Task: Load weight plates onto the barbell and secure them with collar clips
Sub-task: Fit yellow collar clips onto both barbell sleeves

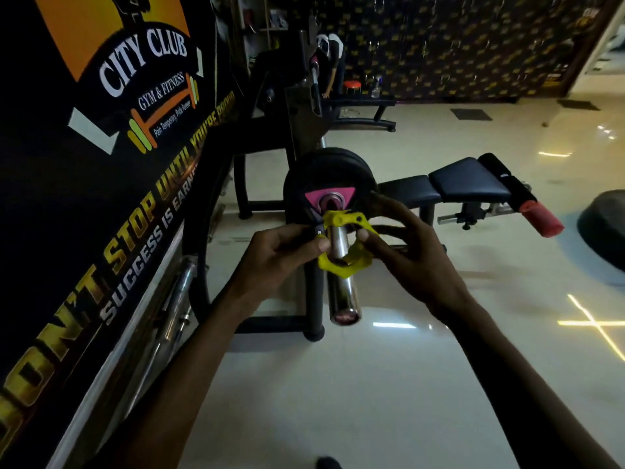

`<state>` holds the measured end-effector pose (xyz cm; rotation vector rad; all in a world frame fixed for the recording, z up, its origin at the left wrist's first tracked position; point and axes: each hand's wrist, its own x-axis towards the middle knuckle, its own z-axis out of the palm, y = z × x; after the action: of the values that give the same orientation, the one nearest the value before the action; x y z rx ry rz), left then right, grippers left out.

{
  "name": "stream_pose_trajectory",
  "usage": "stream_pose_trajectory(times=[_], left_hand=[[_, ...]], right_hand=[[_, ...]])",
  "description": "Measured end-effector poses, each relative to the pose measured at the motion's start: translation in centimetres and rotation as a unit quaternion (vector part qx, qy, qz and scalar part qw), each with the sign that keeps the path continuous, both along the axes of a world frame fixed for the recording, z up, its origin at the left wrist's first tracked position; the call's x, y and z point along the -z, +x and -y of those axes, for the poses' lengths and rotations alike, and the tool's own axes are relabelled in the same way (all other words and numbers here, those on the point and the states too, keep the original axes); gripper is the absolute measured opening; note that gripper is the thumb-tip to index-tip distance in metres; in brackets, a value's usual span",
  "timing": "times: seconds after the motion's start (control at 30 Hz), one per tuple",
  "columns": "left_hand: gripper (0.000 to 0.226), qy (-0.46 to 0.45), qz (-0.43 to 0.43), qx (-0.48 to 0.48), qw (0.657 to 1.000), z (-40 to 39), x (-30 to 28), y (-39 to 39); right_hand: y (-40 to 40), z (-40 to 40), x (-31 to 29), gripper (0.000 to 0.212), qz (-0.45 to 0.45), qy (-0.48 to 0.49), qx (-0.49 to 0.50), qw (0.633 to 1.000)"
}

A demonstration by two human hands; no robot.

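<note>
The barbell [340, 265] points straight at me, its chrome sleeve running from the open end low in view up to the black plates [329, 177] already seated on it, a pink triangle label around the hub. I have the yellow clip [345, 243] ringed around the sleeve, short of the plates, with bare steel between it and the hub. My left hand [287, 250] is closed on the clip's left side, thumb pressed by its small black lever; my right hand [402, 238] pinches the right side with thumb and forefinger, the other fingers spread loose behind it. I cannot tell whether the clip is latched. Close on my left stands a dark wall banner [111, 137] reading "CITY CLUB GYM & FITNESS", and a second chrome bar [176, 299] lies along its base, near my left forearm. The black rack frame [314, 299] rises just beside the sleeve, under my left hand. Beyond the plates to the right sits a black padded bench [466, 179] with a red-capped roller [541, 220], well apart from my hands. A dark rounded object [605, 228] rests on the pale floor at the far right edge.
</note>
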<state>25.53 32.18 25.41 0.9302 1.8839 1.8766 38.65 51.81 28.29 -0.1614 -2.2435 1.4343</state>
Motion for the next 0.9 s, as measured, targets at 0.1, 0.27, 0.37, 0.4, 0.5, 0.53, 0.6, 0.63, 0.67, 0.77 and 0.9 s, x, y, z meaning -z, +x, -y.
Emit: stream_pose_trajectory(times=[0.1,0.27,0.37,0.4,0.5,0.53,0.6,0.63,0.67,0.77,0.9], left_hand=[[0.037,-0.029,-0.007,0.039,0.999,1.1,1.2,2.4],[0.040,-0.026,-0.004,0.053,0.998,2.1,3.2,5.1],[0.036,-0.029,-0.013,0.035,0.999,2.7,4.6,6.3],[0.035,-0.036,-0.021,0.029,0.999,2.9,5.1,6.7],[0.040,-0.050,-0.032,0.009,0.998,3.4,6.6,7.4],[0.043,-0.051,-0.030,0.000,0.998,3.6,7.0,7.5],[0.046,-0.059,-0.021,-0.004,0.998,3.9,7.5,7.6],[0.047,-0.062,-0.017,-0.001,0.998,4.0,7.8,7.6],[0.049,-0.064,-0.016,0.000,0.998,4.0,8.0,7.5],[0.051,-0.076,-0.039,-0.020,0.996,3.8,8.5,6.8],[0.053,-0.085,-0.060,-0.049,0.993,2.5,8.7,5.4]], right_hand=[[3.4,0.6,0.6,0.049,0.053,-0.015,-0.039,0.998],[7.2,2.2,2.5,0.049,0.075,-0.049,-0.038,0.995],[8.6,3.1,4.3,0.048,0.080,-0.068,-0.032,0.994],[8.9,3.2,4.9,0.049,0.082,-0.071,-0.029,0.994],[9.3,3.8,6.5,0.052,0.082,-0.090,-0.025,0.992],[9.3,4.0,6.9,0.053,0.079,-0.094,-0.022,0.992],[9.1,4.3,7.6,0.054,0.072,-0.091,-0.012,0.993],[9.0,4.4,7.9,0.054,0.069,-0.088,-0.010,0.994],[8.8,4.5,8.1,0.054,0.065,-0.088,-0.009,0.994],[8.1,4.4,8.6,0.053,0.052,-0.078,-0.002,0.996],[6.4,3.3,8.2,0.048,0.048,-0.048,0.005,0.998]])
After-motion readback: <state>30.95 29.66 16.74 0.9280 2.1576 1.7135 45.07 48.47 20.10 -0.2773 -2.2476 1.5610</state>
